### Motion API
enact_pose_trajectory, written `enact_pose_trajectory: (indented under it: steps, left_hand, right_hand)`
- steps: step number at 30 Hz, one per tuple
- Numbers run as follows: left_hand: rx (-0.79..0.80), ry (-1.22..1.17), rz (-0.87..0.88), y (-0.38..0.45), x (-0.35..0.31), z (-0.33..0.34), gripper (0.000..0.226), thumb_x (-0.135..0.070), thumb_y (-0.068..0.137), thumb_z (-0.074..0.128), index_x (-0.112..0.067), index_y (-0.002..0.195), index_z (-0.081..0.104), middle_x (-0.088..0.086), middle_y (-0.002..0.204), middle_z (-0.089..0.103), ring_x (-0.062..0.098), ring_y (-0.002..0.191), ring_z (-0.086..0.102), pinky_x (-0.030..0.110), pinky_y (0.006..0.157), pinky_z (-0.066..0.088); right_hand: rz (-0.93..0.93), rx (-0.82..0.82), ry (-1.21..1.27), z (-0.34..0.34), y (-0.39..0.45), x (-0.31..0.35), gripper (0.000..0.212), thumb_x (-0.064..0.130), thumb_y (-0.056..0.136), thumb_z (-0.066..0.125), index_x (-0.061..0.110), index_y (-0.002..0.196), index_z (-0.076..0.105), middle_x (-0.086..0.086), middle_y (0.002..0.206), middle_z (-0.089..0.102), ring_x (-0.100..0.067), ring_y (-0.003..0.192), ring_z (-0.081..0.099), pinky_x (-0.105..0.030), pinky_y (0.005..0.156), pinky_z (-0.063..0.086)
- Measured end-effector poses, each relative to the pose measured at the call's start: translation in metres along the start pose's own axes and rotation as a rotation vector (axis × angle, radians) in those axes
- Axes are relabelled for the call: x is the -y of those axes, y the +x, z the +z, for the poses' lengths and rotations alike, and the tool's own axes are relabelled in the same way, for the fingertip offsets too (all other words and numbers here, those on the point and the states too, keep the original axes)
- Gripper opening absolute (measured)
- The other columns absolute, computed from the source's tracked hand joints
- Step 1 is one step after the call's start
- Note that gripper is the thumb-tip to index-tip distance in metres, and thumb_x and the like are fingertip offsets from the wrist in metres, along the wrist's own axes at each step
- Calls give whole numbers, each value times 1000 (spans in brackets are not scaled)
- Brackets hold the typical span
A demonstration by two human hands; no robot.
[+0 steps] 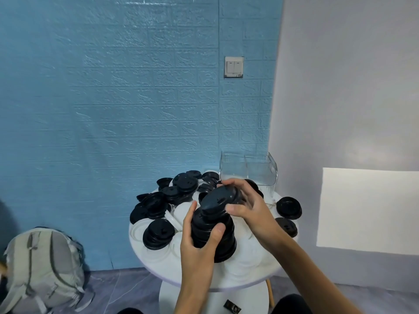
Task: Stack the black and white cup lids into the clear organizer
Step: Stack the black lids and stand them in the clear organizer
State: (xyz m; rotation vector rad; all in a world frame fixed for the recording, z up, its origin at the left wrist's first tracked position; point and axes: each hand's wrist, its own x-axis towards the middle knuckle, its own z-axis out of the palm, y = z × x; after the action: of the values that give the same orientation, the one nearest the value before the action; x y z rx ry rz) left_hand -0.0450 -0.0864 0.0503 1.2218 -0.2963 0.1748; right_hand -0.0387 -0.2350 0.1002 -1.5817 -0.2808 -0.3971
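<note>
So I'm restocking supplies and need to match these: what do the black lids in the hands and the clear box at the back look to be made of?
Stack of black round cup lids: seemingly thin moulded plastic, semi-gloss, given faint highlights and moulded rims. Clear rectangular organizer: looks like rigid transparent plastic, maybe acrylic; the wall shows through and its edges glint.

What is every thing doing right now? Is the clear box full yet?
Clear organizer: upright, empty.
Stack of black lids: gripped by left hand.
Top black lid: tilted, held by right hand.
Loose lids: scattered on the table.
Backpack: on the floor.
</note>
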Motion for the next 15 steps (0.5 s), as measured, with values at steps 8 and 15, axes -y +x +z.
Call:
enact_pose_trajectory:
  steps: [8, 15]
  left_hand:
    - [16, 41, 22, 4, 1, -5, 77, -37, 70, 80, -49, 140, 51, -33, 123, 66, -8, 115, 63, 26, 98, 52]
    - [57, 41, 56, 1, 4, -6, 92, -50, 57, 80, -47, 143, 46, -32, 124, 66, -6, 115, 64, 11, 89, 52]
  right_hand:
    - [123, 68, 243, 2, -7, -20, 71, 23, 68, 81, 13, 134, 56, -12, 131, 64, -27, 119, 63, -35, 93, 53]
    - [148, 102, 60, 4, -13, -23, 68, 30, 71, 77, 19, 136, 58, -7, 137, 64, -29, 129, 59, -44, 106, 50]
